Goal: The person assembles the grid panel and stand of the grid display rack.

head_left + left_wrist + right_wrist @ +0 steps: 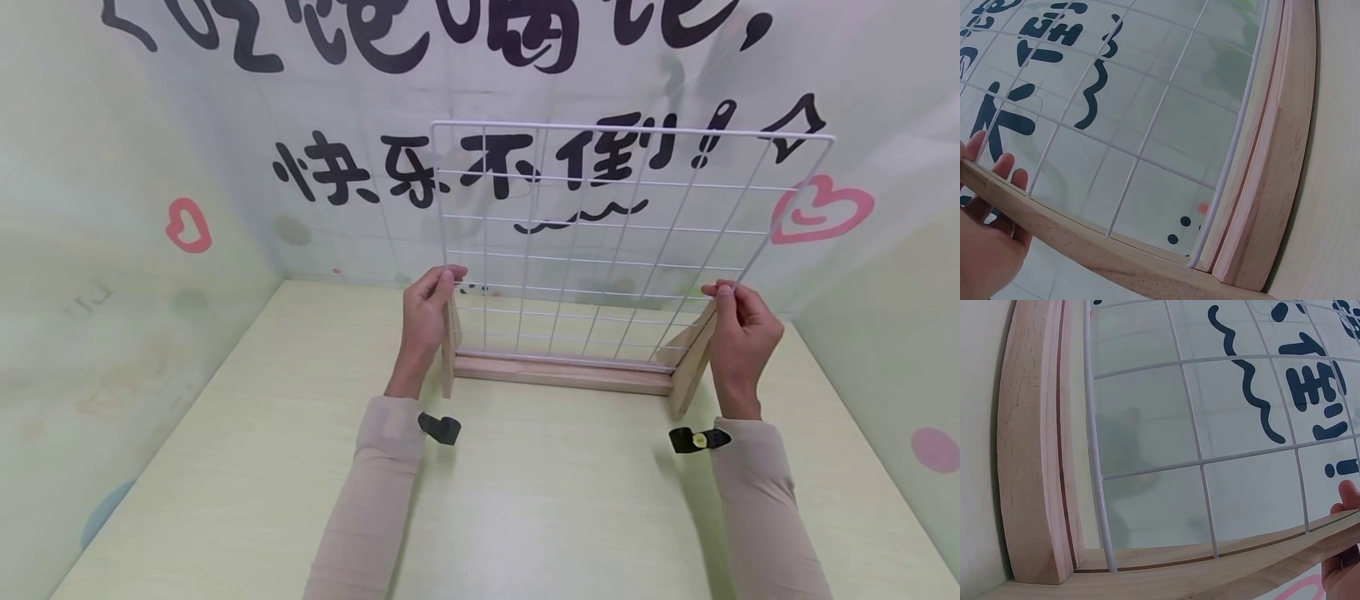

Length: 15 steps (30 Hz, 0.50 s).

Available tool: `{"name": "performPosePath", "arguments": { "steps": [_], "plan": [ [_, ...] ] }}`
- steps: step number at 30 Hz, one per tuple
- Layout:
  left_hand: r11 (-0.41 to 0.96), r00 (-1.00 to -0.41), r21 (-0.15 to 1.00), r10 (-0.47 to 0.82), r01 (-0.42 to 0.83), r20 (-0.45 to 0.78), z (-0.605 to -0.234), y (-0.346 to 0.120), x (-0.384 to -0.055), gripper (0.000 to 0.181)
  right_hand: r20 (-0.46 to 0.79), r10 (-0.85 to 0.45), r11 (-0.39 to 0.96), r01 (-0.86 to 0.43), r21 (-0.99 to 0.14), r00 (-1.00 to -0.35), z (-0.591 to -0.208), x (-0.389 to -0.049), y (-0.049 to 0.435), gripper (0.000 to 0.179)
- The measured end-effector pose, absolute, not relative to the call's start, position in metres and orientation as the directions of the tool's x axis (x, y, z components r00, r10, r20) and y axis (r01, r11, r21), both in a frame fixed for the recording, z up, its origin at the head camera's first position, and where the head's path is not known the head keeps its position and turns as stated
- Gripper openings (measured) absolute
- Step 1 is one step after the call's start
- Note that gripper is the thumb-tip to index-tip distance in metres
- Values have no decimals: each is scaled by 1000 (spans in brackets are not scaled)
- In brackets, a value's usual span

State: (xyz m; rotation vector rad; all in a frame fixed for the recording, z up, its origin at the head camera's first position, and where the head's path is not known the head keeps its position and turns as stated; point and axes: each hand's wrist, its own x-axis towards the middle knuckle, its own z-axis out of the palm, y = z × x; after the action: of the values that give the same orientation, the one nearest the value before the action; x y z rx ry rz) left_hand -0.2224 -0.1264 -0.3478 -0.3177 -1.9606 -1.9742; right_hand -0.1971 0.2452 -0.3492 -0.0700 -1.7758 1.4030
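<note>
A white wire grid panel [630,130] stands leaning back in a pale wooden stand, which has a grooved crossbar [562,372] and two slanted side pieces. Near the top of the left side piece [448,358], my left hand [424,312] pinches the panel's left edge, fingers behind the wires. On the opposite edge my right hand [746,337] pinches the panel beside the top of the right side piece [692,375]. Both wrist views show the panel's side wires running into the side grooves. Whether its bottom wire [1100,506] sits in the crossbar groove, I cannot tell.
The stand rests on a light wood-grain table [525,500]. Behind it hangs a pale printed backdrop [337,242] with black lettering and pink hearts, and similar sheets close off both sides. Dark straps [442,428] sit at the sleeve cuffs.
</note>
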Motion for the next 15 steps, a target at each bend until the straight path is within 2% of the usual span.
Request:
{"name": "performPosePath", "arguments": {
  "steps": [15],
  "plan": [
    [19,-909,913,-81,408,409,-350,-127,-223,36,559,520,358,-429,-829,-646,-352,-197,247,24]
  ]
}}
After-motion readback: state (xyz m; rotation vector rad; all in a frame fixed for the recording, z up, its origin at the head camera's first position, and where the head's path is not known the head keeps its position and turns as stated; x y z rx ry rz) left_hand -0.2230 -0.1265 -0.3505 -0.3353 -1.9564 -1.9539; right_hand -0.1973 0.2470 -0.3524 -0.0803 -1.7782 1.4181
